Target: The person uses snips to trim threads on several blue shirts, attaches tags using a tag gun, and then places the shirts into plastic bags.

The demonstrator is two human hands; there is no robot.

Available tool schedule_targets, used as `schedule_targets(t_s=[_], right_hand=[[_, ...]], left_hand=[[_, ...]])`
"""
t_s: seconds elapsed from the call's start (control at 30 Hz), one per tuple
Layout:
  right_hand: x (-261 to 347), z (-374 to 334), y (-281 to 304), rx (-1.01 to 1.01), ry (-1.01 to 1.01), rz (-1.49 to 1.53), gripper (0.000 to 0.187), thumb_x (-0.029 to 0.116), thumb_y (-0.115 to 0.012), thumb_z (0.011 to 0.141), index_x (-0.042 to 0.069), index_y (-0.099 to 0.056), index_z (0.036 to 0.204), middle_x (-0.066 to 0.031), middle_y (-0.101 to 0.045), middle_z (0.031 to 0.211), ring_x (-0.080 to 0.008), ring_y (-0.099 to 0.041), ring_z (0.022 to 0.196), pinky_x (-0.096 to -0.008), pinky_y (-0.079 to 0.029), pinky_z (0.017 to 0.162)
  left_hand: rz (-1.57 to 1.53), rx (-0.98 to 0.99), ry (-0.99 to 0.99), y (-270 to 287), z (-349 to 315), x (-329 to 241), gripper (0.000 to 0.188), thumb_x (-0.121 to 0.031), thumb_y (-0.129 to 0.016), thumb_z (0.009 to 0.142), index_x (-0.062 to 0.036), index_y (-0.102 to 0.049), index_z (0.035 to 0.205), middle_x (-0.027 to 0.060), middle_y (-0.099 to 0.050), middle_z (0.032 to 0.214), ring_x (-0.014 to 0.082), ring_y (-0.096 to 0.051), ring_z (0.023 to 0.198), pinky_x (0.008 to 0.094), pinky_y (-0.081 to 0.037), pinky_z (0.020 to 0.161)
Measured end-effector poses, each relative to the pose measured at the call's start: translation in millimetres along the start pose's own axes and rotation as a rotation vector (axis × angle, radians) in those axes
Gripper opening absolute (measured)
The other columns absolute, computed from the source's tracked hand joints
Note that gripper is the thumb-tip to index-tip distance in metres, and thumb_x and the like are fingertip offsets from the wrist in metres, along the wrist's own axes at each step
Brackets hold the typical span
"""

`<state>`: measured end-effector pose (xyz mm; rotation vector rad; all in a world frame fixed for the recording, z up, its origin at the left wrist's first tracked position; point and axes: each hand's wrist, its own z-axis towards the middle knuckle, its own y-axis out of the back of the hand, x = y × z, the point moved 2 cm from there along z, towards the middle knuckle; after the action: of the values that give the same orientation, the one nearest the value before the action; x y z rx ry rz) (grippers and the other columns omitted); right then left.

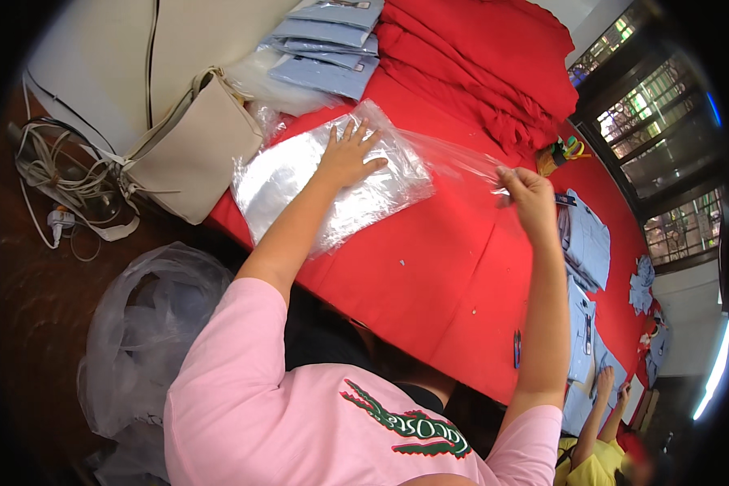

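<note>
My left hand (351,154) lies with fingers spread on a stack of clear plastic bags (287,190) at the left part of the red-covered table. Off to the right, my right hand (526,193) pinches the edge of one clear plastic bag (454,158). That bag stretches thin and taut from the stack across to my fingers. Beyond my left hand, folded light-blue shirts (326,40) in clear packaging are piled up.
A beige handbag (194,150) stands at the table's left edge, near tangled cables (65,170). Red cloth (478,65) is heaped at the back. Folded blue shirts (585,239) and a co-worker's hands (606,385) are at the right. A large plastic sack (146,324) stands on the floor.
</note>
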<state>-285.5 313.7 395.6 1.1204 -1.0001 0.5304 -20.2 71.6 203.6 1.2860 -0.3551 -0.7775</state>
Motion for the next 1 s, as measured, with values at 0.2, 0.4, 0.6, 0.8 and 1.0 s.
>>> schedule_targets(t_s=[0.2, 0.4, 0.6, 0.8, 1.0], right_hand=[[-2, -9, 72, -0.089, -0.039, -0.254, 0.035, 0.025, -0.077, 0.102, -0.004, -0.075, 0.083, -0.0014, -0.061, 0.063, -0.0101, -0.055, 0.047, -0.0283, -0.045, 0.048], [-12, -15, 96, -0.159, -0.018, -0.267, 0.032, 0.025, -0.078, 0.102, -0.002, -0.077, 0.084, -0.0011, -0.064, 0.067, -0.0089, -0.058, 0.054, -0.0279, -0.046, 0.052], [18, -69, 222, -0.574, 0.063, -0.220, 0.030, 0.035, -0.077, 0.104, 0.005, -0.081, 0.106, 0.0035, -0.065, 0.079, -0.0068, -0.060, 0.067, -0.0241, -0.049, 0.062], [32, -231, 353, -0.928, 0.153, -0.204, 0.019, 0.015, -0.075, 0.105, 0.003, -0.078, 0.120, 0.0024, -0.070, 0.097, -0.0044, -0.057, 0.071, -0.0203, -0.049, 0.063], [34, -279, 118, -0.527, 0.273, -0.285, 0.031, -0.001, -0.071, 0.095, 0.004, -0.077, 0.126, -0.0077, -0.074, 0.106, -0.0142, -0.067, 0.082, -0.0276, -0.052, 0.070]], left_hand=[[0.055, 0.090, -0.130, 9, -1, -2, 0.082, -0.080, -0.045, 0.101, -0.0382, -0.035, 0.171, 0.0100, -0.022, 0.182, 0.0362, -0.018, 0.168, 0.0641, -0.012, 0.133], [0.083, 0.133, -0.193, 17, -5, 4, 0.085, -0.081, -0.044, 0.101, -0.0376, -0.029, 0.173, 0.0107, -0.019, 0.182, 0.0376, -0.015, 0.168, 0.0653, -0.011, 0.133], [0.138, 0.171, -0.135, 30, -6, 24, 0.087, -0.076, -0.052, 0.101, -0.0358, -0.025, 0.174, 0.0123, -0.019, 0.182, 0.0391, -0.016, 0.168, 0.0679, -0.012, 0.132], [0.255, 0.090, 0.152, -3, 16, 59, 0.078, -0.050, -0.061, 0.101, -0.0340, -0.032, 0.172, 0.0157, -0.020, 0.181, 0.0403, -0.017, 0.167, 0.0692, -0.010, 0.132], [-0.750, -0.319, 0.066, 18, 47, 128, 0.045, -0.033, -0.062, 0.107, -0.0117, -0.069, 0.146, 0.0208, -0.055, 0.158, 0.0328, -0.043, 0.156, 0.0434, -0.032, 0.127]])
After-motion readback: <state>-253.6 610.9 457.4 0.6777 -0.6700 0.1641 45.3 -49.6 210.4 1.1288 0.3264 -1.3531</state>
